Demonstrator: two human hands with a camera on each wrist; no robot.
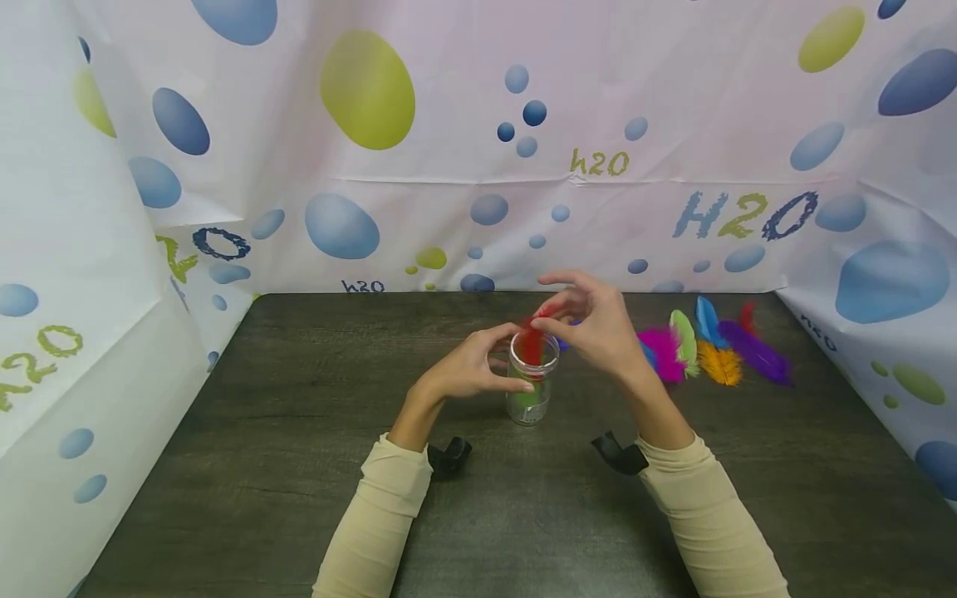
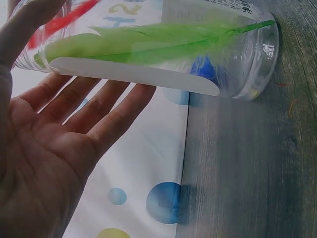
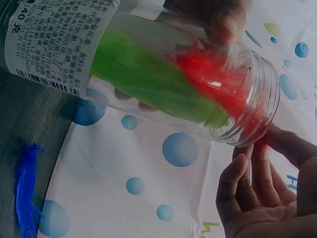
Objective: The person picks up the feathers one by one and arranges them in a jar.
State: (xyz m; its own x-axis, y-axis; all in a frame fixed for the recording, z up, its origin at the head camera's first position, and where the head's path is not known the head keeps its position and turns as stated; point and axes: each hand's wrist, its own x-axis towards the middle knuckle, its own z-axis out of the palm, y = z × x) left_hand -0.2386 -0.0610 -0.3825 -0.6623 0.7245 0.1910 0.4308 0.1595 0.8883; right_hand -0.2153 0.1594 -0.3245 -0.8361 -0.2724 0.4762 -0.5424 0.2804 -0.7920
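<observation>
A clear glass jar (image 1: 527,409) stands upright on the dark table. My left hand (image 1: 465,365) holds it near the top, thumb on the near side and fingers around the far side. Over the mouth, my right hand (image 1: 598,325) pinches the end of a red feather (image 3: 218,82), whose fluffy part hangs inside the neck. Within the jar, a long green feather (image 2: 148,44) leans lengthwise, and something blue (image 2: 208,69) lies near the bottom. A white printed label (image 3: 54,44) covers part of the glass.
Right of the jar lie several loose feathers: pink (image 1: 661,353), light green (image 1: 684,340), orange (image 1: 719,364), purple (image 1: 758,353), plus blue and red ones. A dark blue feather (image 3: 26,191) lies behind the jar. A bubble-printed sheet (image 1: 441,149) encloses the table's back and sides.
</observation>
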